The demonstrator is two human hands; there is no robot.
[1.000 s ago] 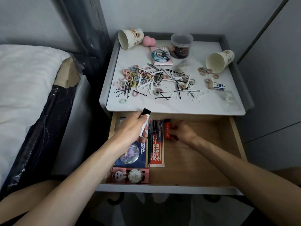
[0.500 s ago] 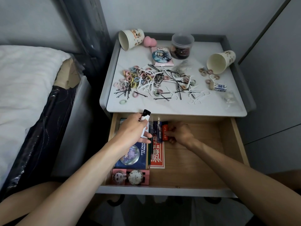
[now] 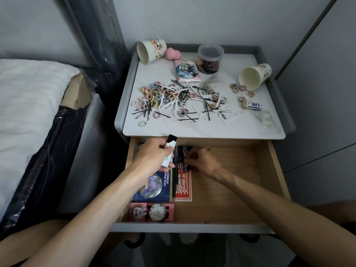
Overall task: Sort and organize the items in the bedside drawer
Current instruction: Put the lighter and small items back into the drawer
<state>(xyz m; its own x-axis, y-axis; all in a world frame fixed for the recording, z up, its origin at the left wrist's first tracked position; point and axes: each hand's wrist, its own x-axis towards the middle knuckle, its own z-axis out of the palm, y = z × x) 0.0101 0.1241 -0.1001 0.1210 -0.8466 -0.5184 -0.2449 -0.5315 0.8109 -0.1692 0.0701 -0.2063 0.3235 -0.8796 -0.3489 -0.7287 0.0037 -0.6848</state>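
Note:
The bedside drawer stands pulled out, its right half bare wood. Along its left side lie a blue box, a pink badge card, pencils and a red card. My left hand grips a white lighter with a black top above the drawer's back left corner. My right hand reaches into the back of the drawer, its fingers curled on a red lighter that they mostly hide, right beside a dark blue packet.
The nightstand top carries a scatter of hair ties, bobby pins and floss picks, two tipped paper cups, a plastic jar, a pink sponge and an eraser. A bed is at the left.
My right hand has slid the red lighter leftward, up against the blue packet beside the pencils. My left hand has kept the white lighter in nearly the same place.

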